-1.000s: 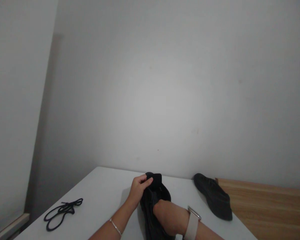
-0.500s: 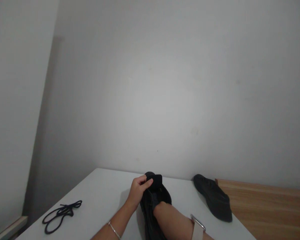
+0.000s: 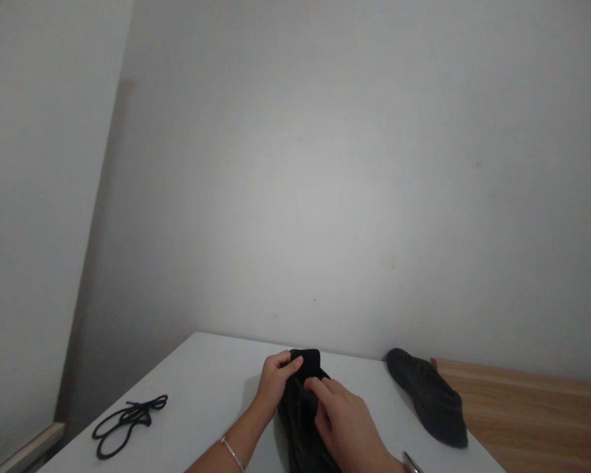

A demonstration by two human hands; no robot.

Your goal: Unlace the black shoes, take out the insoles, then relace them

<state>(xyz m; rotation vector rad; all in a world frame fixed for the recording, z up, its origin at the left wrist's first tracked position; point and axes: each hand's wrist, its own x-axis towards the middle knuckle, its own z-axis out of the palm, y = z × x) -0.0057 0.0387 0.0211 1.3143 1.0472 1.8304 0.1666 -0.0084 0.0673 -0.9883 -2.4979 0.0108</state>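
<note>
A black shoe point(image 3: 299, 420) lies on the white table point(image 3: 207, 387) in front of me. My left hand point(image 3: 274, 381) pinches the shoe's raised tongue point(image 3: 309, 361) between thumb and fingers. My right hand point(image 3: 345, 422) rests on top of the shoe, out of its opening, with its fingers curved over the upper and fingertips touching just below the tongue. I wear a thin bracelet on the left wrist.
A second black shoe point(image 3: 428, 397) lies to the right, near the seam where the white table meets a wooden surface point(image 3: 532, 420). A loose black shoelace point(image 3: 128, 417) lies coiled at the left. A plain white wall stands behind.
My right hand has come out of the shoe's opening and now lies on top of it. The left hand keeps its hold on the tongue.
</note>
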